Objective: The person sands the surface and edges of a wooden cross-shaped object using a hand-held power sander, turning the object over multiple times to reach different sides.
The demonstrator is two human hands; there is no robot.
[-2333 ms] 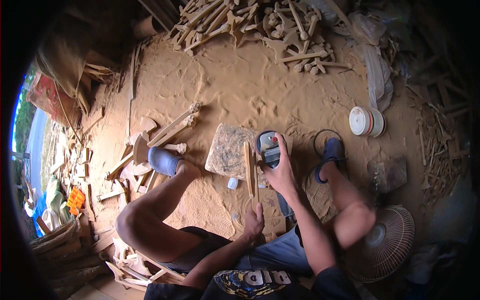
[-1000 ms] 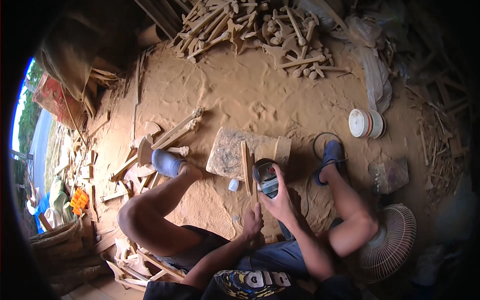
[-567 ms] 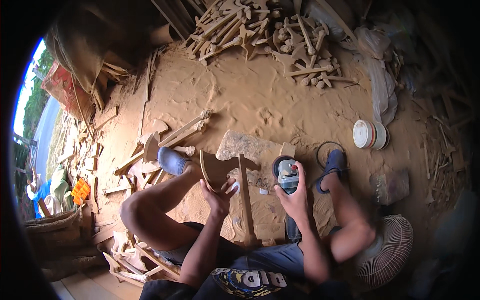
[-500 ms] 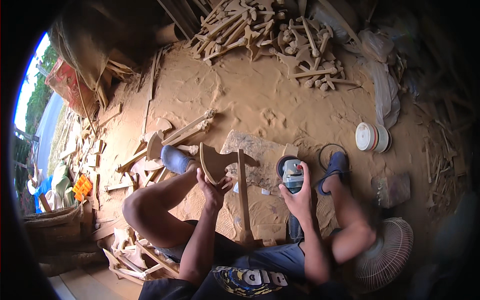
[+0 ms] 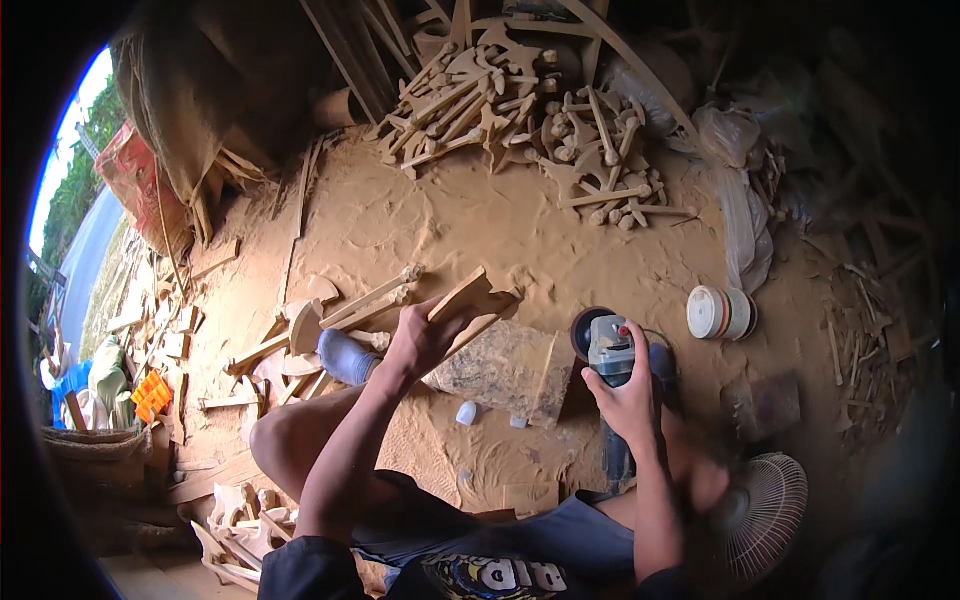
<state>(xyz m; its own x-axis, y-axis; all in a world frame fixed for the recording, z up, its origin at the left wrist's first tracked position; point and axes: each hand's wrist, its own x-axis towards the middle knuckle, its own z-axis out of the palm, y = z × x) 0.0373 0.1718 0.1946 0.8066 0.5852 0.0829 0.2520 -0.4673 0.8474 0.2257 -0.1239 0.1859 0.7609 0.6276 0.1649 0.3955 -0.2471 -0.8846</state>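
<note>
The axe-shaped wooden piece (image 5: 462, 295) has swung forward from near the lap and turned since half a second ago; it is now held raised by the far left side of the block (image 5: 500, 365). The left hand (image 5: 420, 340) is closed around it. The right hand (image 5: 630, 392), fingers wrapped about the grinder (image 5: 610, 345), holds that beside the block's right end, near the white bucket (image 5: 720, 313).

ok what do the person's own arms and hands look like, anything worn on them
The left hand and right hand are bare, with no gloves or wristbands visible. The forearms are uncovered too. Dark, plain-looking sleeves end around the elbows; any small rings would be too tiny to tell.
</note>
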